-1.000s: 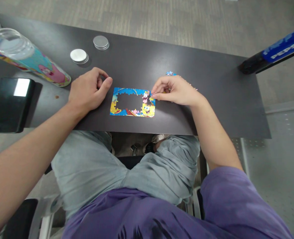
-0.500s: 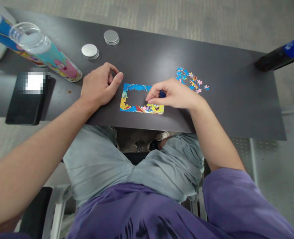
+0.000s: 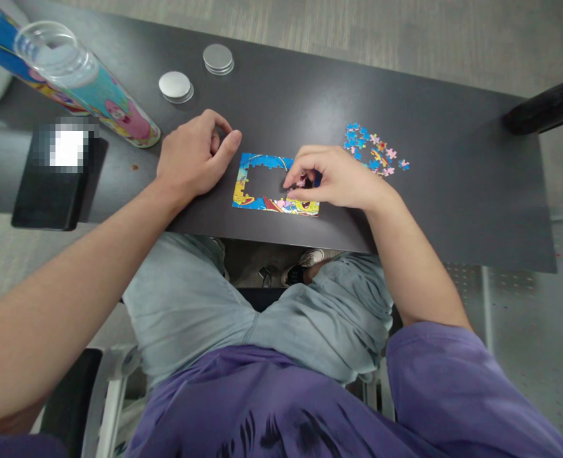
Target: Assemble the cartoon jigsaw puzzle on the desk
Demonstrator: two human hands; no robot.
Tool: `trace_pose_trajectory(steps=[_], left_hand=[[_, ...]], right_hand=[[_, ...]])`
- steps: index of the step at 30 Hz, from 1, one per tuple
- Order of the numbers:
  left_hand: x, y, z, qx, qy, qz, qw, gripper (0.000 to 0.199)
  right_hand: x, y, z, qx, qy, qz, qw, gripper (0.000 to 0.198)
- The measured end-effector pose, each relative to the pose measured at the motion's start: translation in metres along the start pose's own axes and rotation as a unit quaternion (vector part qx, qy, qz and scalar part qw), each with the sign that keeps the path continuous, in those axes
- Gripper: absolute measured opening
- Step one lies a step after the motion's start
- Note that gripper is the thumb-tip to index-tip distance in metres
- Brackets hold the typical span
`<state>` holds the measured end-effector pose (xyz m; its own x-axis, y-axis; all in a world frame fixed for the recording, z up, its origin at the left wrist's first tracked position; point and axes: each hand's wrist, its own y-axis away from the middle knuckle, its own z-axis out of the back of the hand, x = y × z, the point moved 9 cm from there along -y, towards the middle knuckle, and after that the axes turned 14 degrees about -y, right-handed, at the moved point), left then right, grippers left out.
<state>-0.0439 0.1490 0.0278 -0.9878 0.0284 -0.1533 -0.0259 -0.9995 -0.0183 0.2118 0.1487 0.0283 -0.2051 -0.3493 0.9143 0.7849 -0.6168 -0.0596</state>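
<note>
Right hand (image 3: 331, 175), fingertips slightly apart, seems mid-fitting at three o'clock on the puzzle (image 3: 258, 203); next calls for precise alignment. Left hand (image 3: 191, 154) curls loosely, thumb apart.

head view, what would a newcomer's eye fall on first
Probably the bright, part-built puzzle on the dark table, its middle unfilled, with the right hand over its right part. Next, the colourful loose pieces scattered beyond that hand, and the tall, clear-topped cartoon tube at the left.
</note>
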Motion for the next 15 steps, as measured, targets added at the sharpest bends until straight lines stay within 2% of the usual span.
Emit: trace_pose_trajectory(steps=[4,8,12,15], left_hand=[[0.002,0.0,-0.003,0.035,-0.013,0.028,0.999,0.074],[-0.002,0.001,0.001,0.031,-0.013,0.022,0.999,0.078],[-0.004,0.003,0.003,0.03,-0.011,0.013,0.999,0.075],[-0.003,0.003,0.003,0.023,0.006,0.006,1.0,0.074]], right_hand=[[0.002,-0.001,0.006,-0.026,0.02,0.019,0.999,0.02],[0.006,0.0,0.016,-0.068,0.032,0.03,0.997,0.024],[0.003,0.004,0.026,-0.11,0.045,0.024,0.993,0.038],[-0.004,0.012,0.047,-0.172,0.068,0.016,0.983,0.05]])
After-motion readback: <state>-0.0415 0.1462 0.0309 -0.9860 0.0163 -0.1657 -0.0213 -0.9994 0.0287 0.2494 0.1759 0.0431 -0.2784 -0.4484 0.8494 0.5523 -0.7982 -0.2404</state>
